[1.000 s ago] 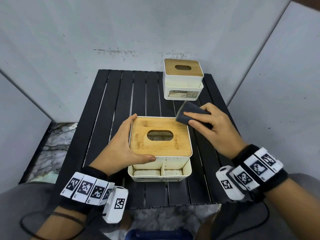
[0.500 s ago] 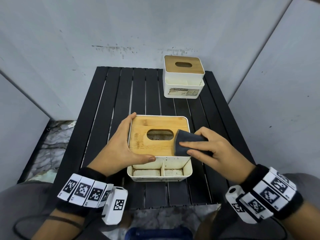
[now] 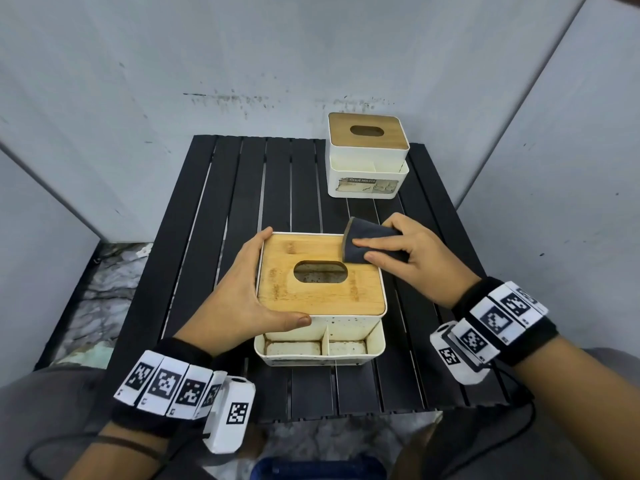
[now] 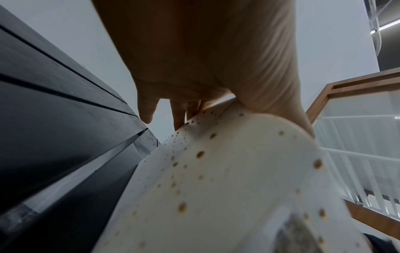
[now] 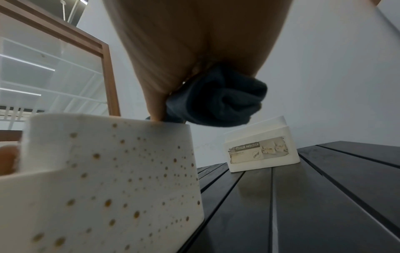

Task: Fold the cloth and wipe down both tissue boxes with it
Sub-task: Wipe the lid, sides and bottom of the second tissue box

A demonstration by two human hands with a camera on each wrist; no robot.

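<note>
A white tissue box with a bamboo lid (image 3: pixel 304 289) stands near the table's front; brown specks dot its walls (image 5: pixel 108 179) (image 4: pixel 216 171). My left hand (image 3: pixel 242 299) clasps its left side, fingers along the far-left edge and thumb on the front wall. My right hand (image 3: pixel 398 258) holds a folded dark grey cloth (image 3: pixel 363 242) (image 5: pixel 216 101) and presses it on the lid's far right corner. A second white tissue box with a bamboo lid (image 3: pixel 367 157) (image 5: pixel 259 150), labelled "TISSUE HOLDER", stands at the table's far right.
The black slatted table (image 3: pixel 242 209) sits in a corner of grey wall panels (image 3: pixel 277 64), close on the right. Marbled floor (image 3: pixel 104 289) shows past the table's left edge. My lap lies below the front edge.
My right hand has slid the cloth from the lid's near right edge back up to its far right corner. The left hand has kept its hold on the box.
</note>
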